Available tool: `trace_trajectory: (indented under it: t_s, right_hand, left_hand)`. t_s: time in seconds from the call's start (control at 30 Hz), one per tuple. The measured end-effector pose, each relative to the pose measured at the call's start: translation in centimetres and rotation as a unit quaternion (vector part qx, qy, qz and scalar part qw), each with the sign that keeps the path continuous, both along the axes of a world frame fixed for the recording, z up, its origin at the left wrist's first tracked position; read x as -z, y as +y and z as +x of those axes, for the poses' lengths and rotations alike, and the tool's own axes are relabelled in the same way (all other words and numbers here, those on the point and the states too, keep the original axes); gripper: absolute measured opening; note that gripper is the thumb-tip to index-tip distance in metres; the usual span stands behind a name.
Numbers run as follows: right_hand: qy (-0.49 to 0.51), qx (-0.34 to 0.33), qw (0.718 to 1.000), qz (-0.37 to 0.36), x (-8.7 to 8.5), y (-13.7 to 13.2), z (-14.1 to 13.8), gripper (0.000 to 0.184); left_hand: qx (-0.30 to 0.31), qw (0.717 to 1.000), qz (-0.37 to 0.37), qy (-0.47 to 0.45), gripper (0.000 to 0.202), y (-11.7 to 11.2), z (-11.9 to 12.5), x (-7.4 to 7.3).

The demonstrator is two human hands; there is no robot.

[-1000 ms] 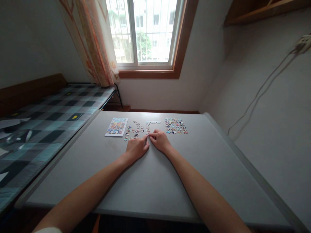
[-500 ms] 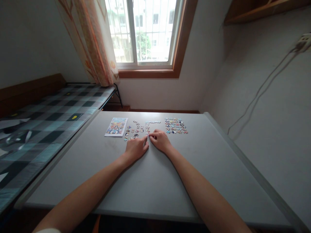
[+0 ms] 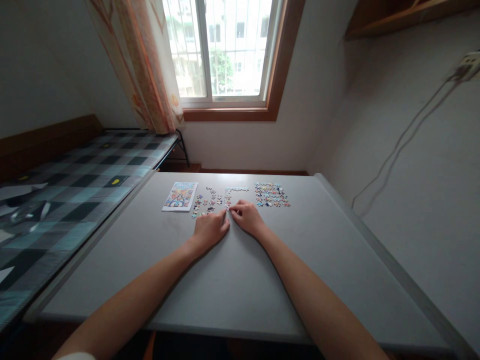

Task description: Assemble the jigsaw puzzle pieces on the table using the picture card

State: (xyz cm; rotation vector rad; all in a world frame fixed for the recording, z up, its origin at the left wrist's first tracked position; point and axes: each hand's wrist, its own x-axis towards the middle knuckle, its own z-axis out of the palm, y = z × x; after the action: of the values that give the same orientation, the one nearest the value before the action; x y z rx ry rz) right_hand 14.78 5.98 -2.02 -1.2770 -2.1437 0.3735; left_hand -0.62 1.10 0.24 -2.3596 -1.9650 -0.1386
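Joined jigsaw pieces (image 3: 237,189) form a corner on the grey table, one strip along the top and one down the left side. At the lower end of the left strip is a small jigsaw piece (image 3: 227,208), with the fingertips of both hands on it. My left hand (image 3: 210,226) rests on the table, its fingers closed at that piece from the left. From the right, my right hand (image 3: 245,215) pinches at the same piece with thumb and forefinger. The fingertips partly hide the piece.
Loose jigsaw pieces (image 3: 206,201) lie left of the strip, and a larger spread of pieces (image 3: 272,195) lies to the right. A printed picture sheet (image 3: 180,196) is at the far left of the table (image 3: 240,280). A bed (image 3: 86,185) stands alongside.
My hands stay almost in place. The left fingertips have shifted very slightly at the lower end of the strip.
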Motion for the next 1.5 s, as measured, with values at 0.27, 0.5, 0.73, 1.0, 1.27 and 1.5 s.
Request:
trace_trajectory:
  t_s: [0.27,0.5,0.73,1.0,1.27,1.5]
  right_hand:
    - [-0.022,0.002,1.0,0.002,0.2,0.1,0.0,0.023]
    - [-0.032,0.005,0.999,-0.009,0.1,0.1,-0.2,0.024]
    - [-0.039,0.008,0.999,0.0,0.1,0.1,-0.2,0.024]
    - [0.0,0.051,0.999,0.002,0.0,0.4,0.6,0.03]
    - [-0.043,0.056,0.997,-0.02,-0.2,0.5,1.7,0.024]
    - [-0.057,0.048,0.997,-0.002,-0.3,0.2,1.5,0.024]
  left_hand:
    - [-0.003,1.0,-0.014,-0.001,0.043,0.0,0.1,-0.2]
    - [-0.004,1.0,-0.022,-0.003,0.043,-0.1,0.2,-0.4]
    - [0.001,1.0,-0.015,0.015,0.043,-0.1,0.3,-0.4]
    - [0.061,0.997,-0.043,0.004,0.044,-0.3,0.2,-0.4]
    - [0.12,0.992,-0.038,-0.021,0.038,-0.3,-0.2,-0.3]
    - [0.129,0.991,-0.033,-0.02,0.042,-0.8,0.1,-0.1]
